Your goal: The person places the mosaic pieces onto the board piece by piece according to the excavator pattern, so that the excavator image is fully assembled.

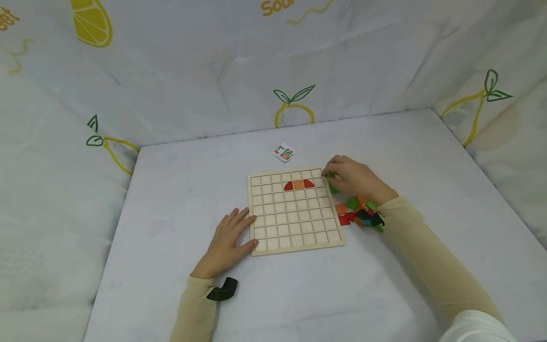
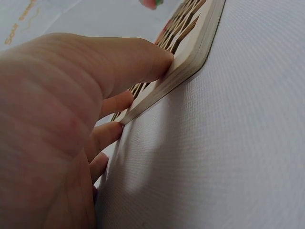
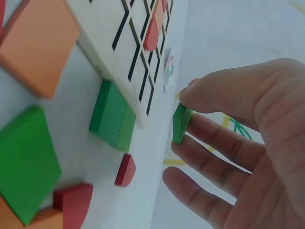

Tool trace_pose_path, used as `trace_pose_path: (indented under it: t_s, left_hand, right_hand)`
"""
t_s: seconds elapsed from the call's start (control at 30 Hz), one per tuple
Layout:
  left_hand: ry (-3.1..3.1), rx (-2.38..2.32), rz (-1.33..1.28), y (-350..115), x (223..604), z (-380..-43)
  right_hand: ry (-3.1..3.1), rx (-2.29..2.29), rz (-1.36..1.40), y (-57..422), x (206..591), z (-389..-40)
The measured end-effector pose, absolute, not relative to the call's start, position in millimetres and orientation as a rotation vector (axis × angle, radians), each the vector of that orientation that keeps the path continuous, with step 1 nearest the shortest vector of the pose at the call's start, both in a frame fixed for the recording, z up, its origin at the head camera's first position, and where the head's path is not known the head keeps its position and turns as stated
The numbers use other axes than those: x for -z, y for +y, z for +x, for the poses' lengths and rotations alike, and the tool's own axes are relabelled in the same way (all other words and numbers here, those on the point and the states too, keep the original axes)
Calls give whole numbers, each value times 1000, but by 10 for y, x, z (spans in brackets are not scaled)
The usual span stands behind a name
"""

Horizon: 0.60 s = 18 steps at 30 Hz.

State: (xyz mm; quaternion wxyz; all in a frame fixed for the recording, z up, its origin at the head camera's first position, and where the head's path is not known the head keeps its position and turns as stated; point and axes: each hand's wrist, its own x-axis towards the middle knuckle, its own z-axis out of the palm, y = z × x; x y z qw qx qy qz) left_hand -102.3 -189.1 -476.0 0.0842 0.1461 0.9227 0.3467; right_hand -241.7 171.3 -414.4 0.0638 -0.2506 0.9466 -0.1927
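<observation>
- Pinching, my right grip [image 1: 356, 179] holds a green piece [image 3: 178, 123] near a corner of the board [image 1: 295, 213].
- My left grip [image 1: 227, 243], spread, touches the board's left edge.

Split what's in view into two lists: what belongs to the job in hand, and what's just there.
Belongs to the job:
- board, steadied by the left hand
- green piece, pinched by the right hand
- red and orange pieces on the board
- loose pieces beside it
- card, probably the pattern

Just there:
- white tablecloth
- lemon-print backdrop
- black wrist device
</observation>
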Motion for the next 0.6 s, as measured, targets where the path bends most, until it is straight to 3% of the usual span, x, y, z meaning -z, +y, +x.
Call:
trace_pose_path:
  t_s: [0.6]
  left_hand:
    - [2777, -1009, 448, -1890, 4770, -1024]
  right_hand:
    - [2802, 667, -896, 1414, 4284, -2266]
